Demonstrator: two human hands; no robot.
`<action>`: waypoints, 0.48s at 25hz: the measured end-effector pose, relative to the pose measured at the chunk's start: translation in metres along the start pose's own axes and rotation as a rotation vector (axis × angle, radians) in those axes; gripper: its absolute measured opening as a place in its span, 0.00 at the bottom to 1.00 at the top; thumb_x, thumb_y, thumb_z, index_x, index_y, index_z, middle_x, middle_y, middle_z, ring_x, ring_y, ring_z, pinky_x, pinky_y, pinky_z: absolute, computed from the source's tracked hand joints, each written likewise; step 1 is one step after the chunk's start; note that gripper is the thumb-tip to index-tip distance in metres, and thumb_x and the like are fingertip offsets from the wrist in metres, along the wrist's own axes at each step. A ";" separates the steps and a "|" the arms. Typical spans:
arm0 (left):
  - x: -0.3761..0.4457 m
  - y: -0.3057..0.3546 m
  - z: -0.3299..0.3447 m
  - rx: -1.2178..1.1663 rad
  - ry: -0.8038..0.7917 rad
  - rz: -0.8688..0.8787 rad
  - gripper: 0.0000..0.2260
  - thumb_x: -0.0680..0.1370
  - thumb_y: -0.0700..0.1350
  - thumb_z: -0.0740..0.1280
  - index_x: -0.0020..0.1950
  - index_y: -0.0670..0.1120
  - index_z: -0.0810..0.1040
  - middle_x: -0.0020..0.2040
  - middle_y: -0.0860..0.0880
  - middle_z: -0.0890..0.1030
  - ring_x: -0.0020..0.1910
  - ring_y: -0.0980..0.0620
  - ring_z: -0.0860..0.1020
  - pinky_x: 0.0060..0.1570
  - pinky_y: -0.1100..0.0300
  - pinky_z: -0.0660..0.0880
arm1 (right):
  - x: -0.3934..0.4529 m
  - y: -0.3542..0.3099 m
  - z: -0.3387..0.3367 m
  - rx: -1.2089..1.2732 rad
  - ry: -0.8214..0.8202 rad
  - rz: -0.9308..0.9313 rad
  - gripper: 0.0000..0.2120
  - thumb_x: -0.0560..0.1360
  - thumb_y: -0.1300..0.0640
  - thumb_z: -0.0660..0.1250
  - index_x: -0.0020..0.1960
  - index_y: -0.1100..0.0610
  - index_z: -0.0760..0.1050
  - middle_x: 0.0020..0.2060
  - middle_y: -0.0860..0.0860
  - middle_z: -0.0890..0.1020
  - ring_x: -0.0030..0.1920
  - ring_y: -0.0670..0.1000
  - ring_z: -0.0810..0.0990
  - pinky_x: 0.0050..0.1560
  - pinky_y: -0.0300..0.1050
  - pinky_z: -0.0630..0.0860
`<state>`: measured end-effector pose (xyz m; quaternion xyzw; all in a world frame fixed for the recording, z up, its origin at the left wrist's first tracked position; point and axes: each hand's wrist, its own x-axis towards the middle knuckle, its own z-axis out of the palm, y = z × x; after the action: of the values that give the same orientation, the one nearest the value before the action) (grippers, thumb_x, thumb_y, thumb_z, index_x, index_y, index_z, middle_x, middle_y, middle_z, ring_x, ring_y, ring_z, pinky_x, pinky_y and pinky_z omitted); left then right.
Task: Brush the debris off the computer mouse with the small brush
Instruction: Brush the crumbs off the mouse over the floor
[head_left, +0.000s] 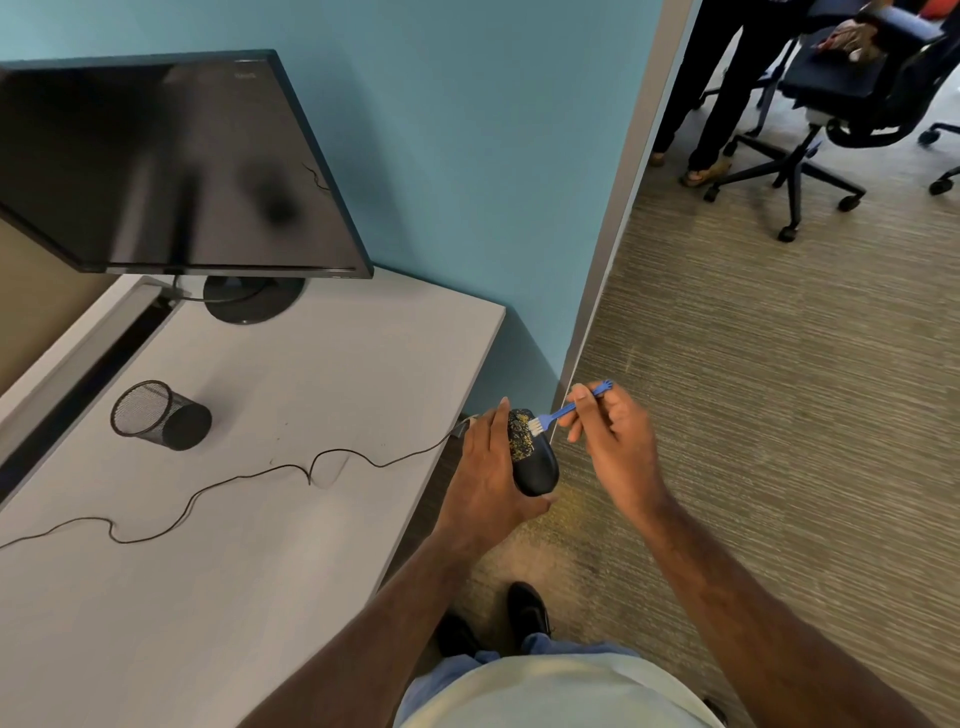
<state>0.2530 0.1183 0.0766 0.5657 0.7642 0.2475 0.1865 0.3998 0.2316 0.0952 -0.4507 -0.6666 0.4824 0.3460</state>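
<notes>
My left hand (491, 473) grips a black computer mouse (537, 465), holding it past the desk's right edge, over the carpet. Yellowish debris (521, 439) covers the mouse's front half. My right hand (615, 431) pinches a small blue brush (563, 410) by its handle. The brush's white bristles (536, 426) touch the debris on top of the mouse. The mouse's thin black cable (249, 475) trails left across the desk.
A white desk (260, 571) carries a dark monitor (171, 166) and a black mesh cup (158, 415) lying on its side. A teal wall stands behind. Carpet (753, 415) lies to the right; an office chair (841, 114) and a standing person (722, 104) are at the far right.
</notes>
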 end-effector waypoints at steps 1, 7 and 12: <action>0.000 0.001 0.000 -0.002 0.006 0.002 0.57 0.64 0.64 0.79 0.81 0.45 0.50 0.76 0.46 0.63 0.75 0.49 0.59 0.74 0.52 0.61 | -0.001 0.000 0.001 -0.007 -0.014 -0.001 0.14 0.87 0.50 0.64 0.48 0.57 0.81 0.34 0.46 0.85 0.29 0.41 0.79 0.32 0.32 0.73; -0.001 0.001 -0.001 0.001 0.002 0.001 0.58 0.64 0.66 0.78 0.81 0.46 0.49 0.75 0.48 0.61 0.75 0.47 0.59 0.75 0.51 0.61 | 0.002 0.001 -0.012 -0.045 0.035 0.029 0.15 0.87 0.50 0.63 0.46 0.55 0.80 0.32 0.50 0.83 0.27 0.43 0.77 0.30 0.39 0.74; 0.000 0.003 0.000 0.022 0.060 0.031 0.58 0.62 0.65 0.80 0.80 0.42 0.53 0.72 0.47 0.64 0.72 0.50 0.61 0.73 0.51 0.65 | -0.003 -0.005 -0.002 0.010 -0.075 0.000 0.12 0.87 0.51 0.64 0.51 0.57 0.80 0.36 0.50 0.86 0.33 0.46 0.83 0.38 0.41 0.79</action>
<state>0.2554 0.1189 0.0778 0.5716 0.7634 0.2587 0.1534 0.4017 0.2284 0.1009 -0.4305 -0.6766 0.5026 0.3229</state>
